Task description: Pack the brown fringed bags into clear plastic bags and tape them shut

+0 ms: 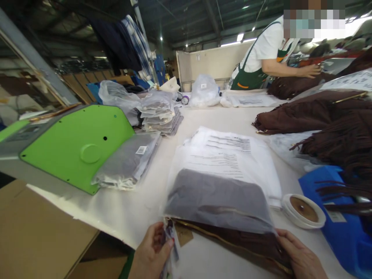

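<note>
A dark brown zippered bag (247,242) lies partly inside a frosted plastic bag (217,197) on the white table in front of me. Its zipper edge and a brown paper tag (183,235) stick out at the near side. My left hand (152,250) is closed on the plastic bag's near left corner, beside the tag. At the right end, my right hand (300,254) grips the plastic bag's edge and the brown bag, with the thumb on top. Under them lies a stack of printed plastic bags (229,145).
Left of the work, a filled plastic bag with a barcode (128,162) leans by a green machine panel (78,147). Packed bags (159,108) are stacked behind. On the right are a tape roll (303,210), a blue bin (322,182) and brown fringed bags (308,112). A co-worker (258,58) stands across.
</note>
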{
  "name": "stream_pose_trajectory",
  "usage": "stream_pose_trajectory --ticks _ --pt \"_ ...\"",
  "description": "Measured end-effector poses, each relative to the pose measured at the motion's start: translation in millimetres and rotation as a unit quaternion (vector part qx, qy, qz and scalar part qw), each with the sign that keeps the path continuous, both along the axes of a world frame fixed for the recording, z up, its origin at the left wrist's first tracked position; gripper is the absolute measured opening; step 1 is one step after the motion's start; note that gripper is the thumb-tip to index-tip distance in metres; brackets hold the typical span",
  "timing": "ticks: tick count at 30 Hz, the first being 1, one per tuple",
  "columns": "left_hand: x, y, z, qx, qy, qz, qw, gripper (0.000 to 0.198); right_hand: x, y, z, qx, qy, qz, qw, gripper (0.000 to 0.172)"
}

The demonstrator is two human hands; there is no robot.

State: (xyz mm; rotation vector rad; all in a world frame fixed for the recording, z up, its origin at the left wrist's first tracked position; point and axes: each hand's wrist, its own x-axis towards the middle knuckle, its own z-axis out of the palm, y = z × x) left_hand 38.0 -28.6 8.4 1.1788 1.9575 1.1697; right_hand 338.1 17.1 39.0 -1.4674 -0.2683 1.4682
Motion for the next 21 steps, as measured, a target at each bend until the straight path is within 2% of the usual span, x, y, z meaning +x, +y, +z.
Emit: stream_pose_trajectory --ticks 2,3,4,5,7,8,10,12,14,18,21 --pt "1 0 8.1 0.056 0.161 -0.044 0.984 0.042 1 0 -2.4 0.01 -0.006 0.005 1.0 0.023" --pt "4 2 11.9 0.109 0.257 -0.086 0.956 0.038 2 0 -3.3 0.017 -0.006 0.007 1.0 0.022" --pt "9 4 15.0 0.175 0.347 -0.137 0.911 0.033 2 -1 -3.7 0.025 -0.003 0.008 1.0 0.02" --pt "17 7 17.1 0.242 0.421 -0.191 0.853 0.029 2 -1 -3.7 0.034 0.001 0.008 0.999 0.018" --pt "39 16 18.9 0.347 0.507 -0.285 0.736 0.03 2 -3 -2.6 0.054 0.01 0.019 0.998 0.014" --pt "53 23 18.9 0.379 0.528 -0.319 0.689 0.034 2 -3 -2.2 0.063 0.012 0.029 0.998 0.013" --pt "80 37 17.9 0.408 0.55 -0.358 0.635 0.039 2 -4 -2.6 0.077 0.01 0.047 0.996 0.013" --pt "103 50 15.1 0.405 0.563 -0.381 0.611 0.041 3 -3 -5.6 0.08 -0.001 0.064 0.995 0.016" --pt "116 63 9.5 0.401 0.576 -0.379 0.602 0.041 8 -2 -9.7 0.089 -0.028 0.079 0.992 0.018" --pt "121 81 -1.9 0.405 0.595 -0.345 0.602 0.042 20 -2 -14.3 0.102 -0.093 0.098 0.986 0.02" --pt "118 88 -1.7 0.385 0.623 -0.343 0.589 0.041 24 -6 -15.5 0.084 -0.12 0.102 0.984 0.027"
